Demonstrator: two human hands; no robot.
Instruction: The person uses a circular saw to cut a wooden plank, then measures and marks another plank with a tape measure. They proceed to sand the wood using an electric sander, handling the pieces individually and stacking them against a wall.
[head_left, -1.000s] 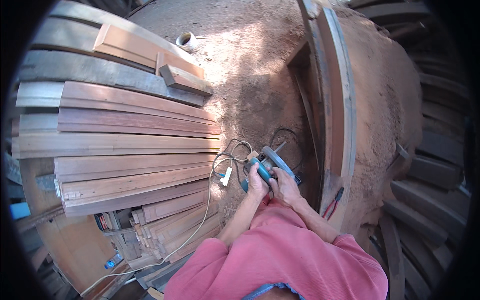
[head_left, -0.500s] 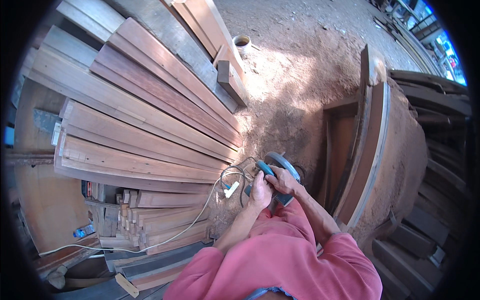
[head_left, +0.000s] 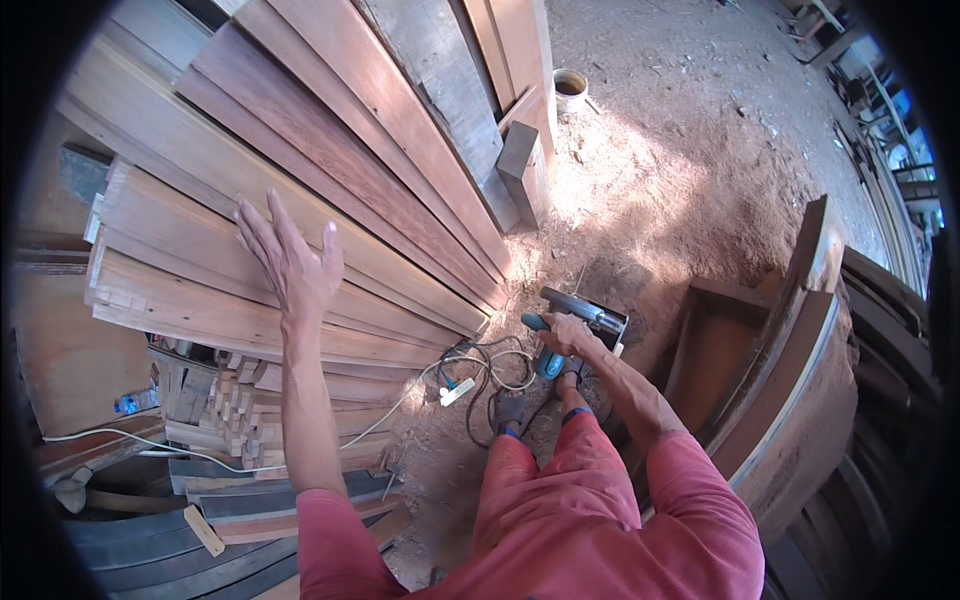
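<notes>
Ground of bare, reddish earth (head_left: 690, 160) spreads ahead, and along its left side wide boards (head_left: 350, 180) lie side by side in a long row, so their laying-out looks done; whether any has been trimmed, and how much is left to do on them, cannot be told from here. On the right a long wooden frame (head_left: 775, 385) stands well apart from them, with no hand on it. The power saw (head_left: 549, 362), teal-bodied with a grey guard (head_left: 580, 308), is held low, near the feet (head_left: 510, 408) and clear of the boards, so no cut appears to be under way; whether it is running does not show. The right hand (head_left: 568, 335) is wrapped round the saw's teal handle (head_left: 533, 322), while the left hand (head_left: 298, 265) is spread and empty over the boards, whether touching them I cannot tell. Near the saw, a white socket block (head_left: 457, 391) lies beside looped cords (head_left: 487, 365); whether the saw is plugged in is unclear.
</notes>
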